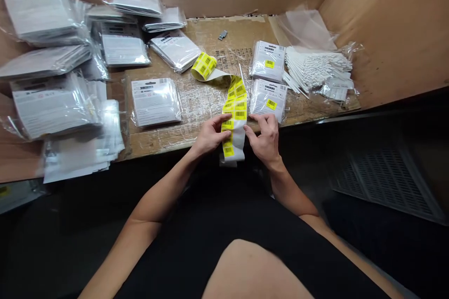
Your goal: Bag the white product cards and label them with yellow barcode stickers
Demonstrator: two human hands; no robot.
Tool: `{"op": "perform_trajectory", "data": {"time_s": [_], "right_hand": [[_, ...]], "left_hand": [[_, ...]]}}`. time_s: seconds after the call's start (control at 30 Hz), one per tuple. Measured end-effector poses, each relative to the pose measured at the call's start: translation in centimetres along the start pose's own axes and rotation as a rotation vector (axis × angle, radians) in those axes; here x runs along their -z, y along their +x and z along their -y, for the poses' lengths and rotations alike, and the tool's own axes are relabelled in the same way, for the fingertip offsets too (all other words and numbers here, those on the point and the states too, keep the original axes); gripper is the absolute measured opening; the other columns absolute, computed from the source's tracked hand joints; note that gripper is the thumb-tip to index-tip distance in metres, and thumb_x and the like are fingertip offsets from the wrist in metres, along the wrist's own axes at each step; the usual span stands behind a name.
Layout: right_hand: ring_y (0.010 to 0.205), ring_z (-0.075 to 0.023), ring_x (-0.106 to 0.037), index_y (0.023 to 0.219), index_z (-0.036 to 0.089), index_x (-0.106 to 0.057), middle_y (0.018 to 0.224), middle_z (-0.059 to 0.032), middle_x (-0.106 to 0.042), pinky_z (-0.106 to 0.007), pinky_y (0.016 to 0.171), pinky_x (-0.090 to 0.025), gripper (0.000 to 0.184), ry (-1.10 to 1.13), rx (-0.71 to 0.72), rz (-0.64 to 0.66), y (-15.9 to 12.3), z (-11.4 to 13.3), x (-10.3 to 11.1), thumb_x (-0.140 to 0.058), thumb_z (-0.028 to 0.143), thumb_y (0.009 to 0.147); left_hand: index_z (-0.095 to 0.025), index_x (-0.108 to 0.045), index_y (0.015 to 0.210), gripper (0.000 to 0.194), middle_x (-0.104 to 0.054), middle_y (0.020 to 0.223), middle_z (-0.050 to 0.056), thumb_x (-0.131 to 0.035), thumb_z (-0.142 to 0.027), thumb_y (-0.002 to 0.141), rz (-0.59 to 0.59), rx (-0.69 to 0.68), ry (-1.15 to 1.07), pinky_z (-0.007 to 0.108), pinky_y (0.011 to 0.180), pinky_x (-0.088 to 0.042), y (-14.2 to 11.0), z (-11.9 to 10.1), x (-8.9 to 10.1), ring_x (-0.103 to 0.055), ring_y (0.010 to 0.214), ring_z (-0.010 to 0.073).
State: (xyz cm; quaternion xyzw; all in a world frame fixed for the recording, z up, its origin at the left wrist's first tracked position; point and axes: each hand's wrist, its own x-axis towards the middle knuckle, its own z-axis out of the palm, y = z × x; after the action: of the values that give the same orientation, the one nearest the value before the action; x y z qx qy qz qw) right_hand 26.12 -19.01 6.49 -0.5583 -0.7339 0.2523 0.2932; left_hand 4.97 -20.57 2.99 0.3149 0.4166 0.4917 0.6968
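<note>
A strip of yellow barcode labels (pixel 239 103) hangs over the table's front edge, its far end wound into a loose roll (pixel 203 66). My left hand (pixel 210 135) pinches the strip by its left edge, fingers and thumb closed on it. On the lower right part of the strip the white backing is bare. Just right of the strip is my right hand (pixel 264 140), thumb and index finger apart, no object visible between them. Beyond it lie a plastic-wrapped pack (pixel 261 96) and a second pack (pixel 263 58), each with one yellow label.
Unlabelled wrapped packs (pixel 156 103) lie left of the strip, with several stacked packs (pixel 52 107) farther left. White sticks (pixel 315 70) are heaped at right, near clear plastic bags (pixel 305 28). A small grey metal piece (pixel 222 35) lies at the back. Cardboard walls (pixel 386 32) enclose the table.
</note>
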Motion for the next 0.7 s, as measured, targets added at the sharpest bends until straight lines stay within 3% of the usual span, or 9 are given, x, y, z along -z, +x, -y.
{"op": "perform_trajectory", "data": {"time_s": [0.07,0.2,0.37,0.57,0.7], "right_hand": [[0.116,-0.0321,-0.055,0.123,0.021,-0.076,0.123,-0.0157,-0.06,-0.051,0.103,-0.044,0.03,-0.159,0.117,-0.081,0.3,0.4,-0.1,-0.065,0.04,0.102],[0.114,-0.0302,-0.055,0.118,0.025,-0.078,0.124,-0.011,-0.065,-0.049,0.098,-0.036,0.022,-0.242,0.24,0.053,1.8,1.3,-1.2,-0.065,0.035,0.105],[0.109,-0.0271,-0.056,0.104,0.023,-0.075,0.108,-0.0068,-0.07,-0.045,0.094,-0.033,0.014,-0.198,0.332,0.105,3.5,2.3,-2.6,-0.063,0.03,0.106],[0.103,-0.0249,-0.057,0.096,0.021,-0.071,0.1,-0.0058,-0.068,-0.044,0.093,-0.032,0.013,-0.157,0.384,0.031,3.9,3.2,-3.7,-0.062,0.024,0.104],[0.1,-0.0251,-0.058,0.093,0.02,-0.069,0.098,-0.0069,-0.067,-0.044,0.091,-0.032,0.015,-0.185,0.383,0.002,3.5,3.0,-4.4,-0.06,0.024,0.104]], "left_hand": [[-0.012,-0.065,0.136,0.067,-0.069,0.129,0.016,-0.092,-0.029,0.077,0.0,-0.066,0.062,0.037,0.101,-0.058,0.0,0.1,-0.8,-0.069,0.118,0.0312],[-0.013,-0.065,0.138,0.059,-0.069,0.129,0.014,-0.078,-0.026,0.082,-0.017,-0.251,0.27,0.04,0.106,-0.058,-0.3,0.0,-1.2,-0.07,0.118,0.0305],[-0.013,-0.069,0.134,0.053,-0.07,0.128,0.012,-0.066,-0.023,0.082,-0.11,-0.388,0.516,0.04,0.106,-0.058,-0.6,-0.6,0.1,-0.07,0.116,0.0286],[-0.014,-0.069,0.136,0.057,-0.068,0.135,0.012,-0.062,-0.022,0.08,-0.108,-0.402,0.582,0.041,0.112,-0.053,-1.4,-1.5,1.0,-0.067,0.123,0.0296],[-0.014,-0.07,0.136,0.06,-0.067,0.136,0.011,-0.063,-0.027,0.078,-0.047,-0.293,0.486,0.04,0.111,-0.051,-1.3,-1.6,1.8,-0.063,0.126,0.0313]]}}
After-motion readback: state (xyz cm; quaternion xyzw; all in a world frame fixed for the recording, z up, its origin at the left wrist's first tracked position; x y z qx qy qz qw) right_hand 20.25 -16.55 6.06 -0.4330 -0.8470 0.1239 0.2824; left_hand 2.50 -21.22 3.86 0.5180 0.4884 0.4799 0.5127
